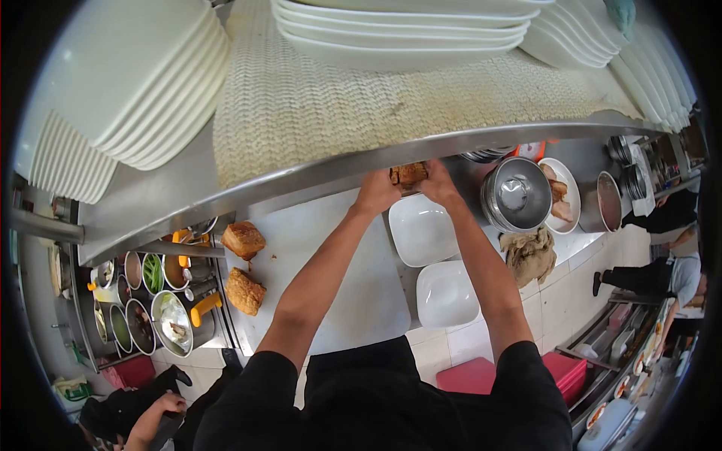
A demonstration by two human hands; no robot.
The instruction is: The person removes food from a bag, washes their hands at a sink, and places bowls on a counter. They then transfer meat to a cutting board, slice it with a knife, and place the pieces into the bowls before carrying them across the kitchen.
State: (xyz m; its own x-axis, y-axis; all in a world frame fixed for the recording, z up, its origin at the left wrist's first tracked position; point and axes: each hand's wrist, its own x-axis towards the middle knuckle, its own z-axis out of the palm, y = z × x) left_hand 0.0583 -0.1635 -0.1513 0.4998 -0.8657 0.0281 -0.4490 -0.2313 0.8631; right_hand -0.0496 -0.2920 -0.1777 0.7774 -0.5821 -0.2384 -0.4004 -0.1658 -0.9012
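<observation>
Both my hands reach forward beneath the shelf edge. Between them is a browned piece of crispy pork belly (408, 174) with dark lines across it that look like cuts. My left hand (378, 192) grips one end, and my right hand (438, 183) closes on the other. Just below the hands lies a white square bowl (423, 229), and a second white bowl (447, 294) sits nearer my body. On the white cutting board (338, 301), at its left side, rest two golden-crusted pork belly blocks (244, 240). The shelf partly hides the far counter.
Stacked white plates (406, 34) stand on the overhead shelf (361, 113). To the right are nested metal bowls (517, 194), a crumpled brown cloth (528, 255) and a white dish of meat (561, 197). Containers of ingredients (171, 323) stand left. Other people are at both sides.
</observation>
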